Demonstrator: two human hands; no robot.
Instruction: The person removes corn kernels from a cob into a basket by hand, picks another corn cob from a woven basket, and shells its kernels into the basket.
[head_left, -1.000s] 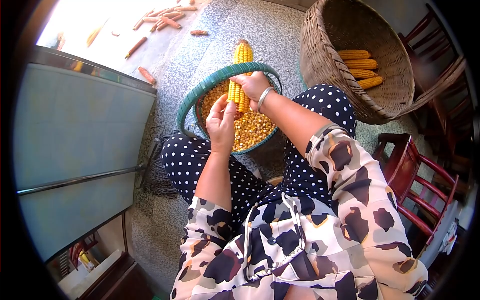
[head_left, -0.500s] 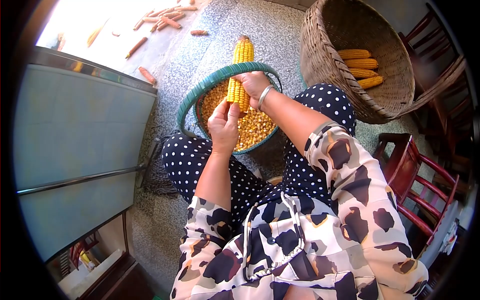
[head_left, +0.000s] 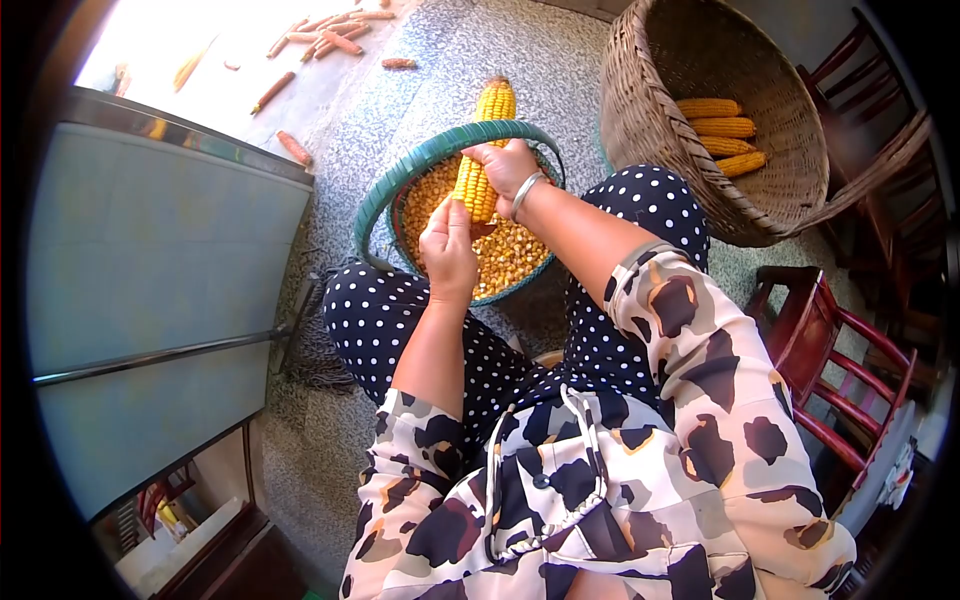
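An ear of yellow corn is held at a slant over a green-rimmed basket of loose kernels. My right hand, with a bracelet at the wrist, is wrapped around the ear's right side near its middle. At the ear's lower end, the fingers and thumb of my left hand are closed against the kernels. The ear's brownish tip points up and away, beyond the basket's arched handle. My palms hide part of the grip.
To the right a large wicker basket lies tilted with several ears of corn inside. Bare cobs are scattered on the floor at upper left. A pale panel stands on the left, and a red wooden chair on the right.
The ear's tip has swung slightly to the right and the ear leans more. Both hands have shifted a little and keep hold of it.
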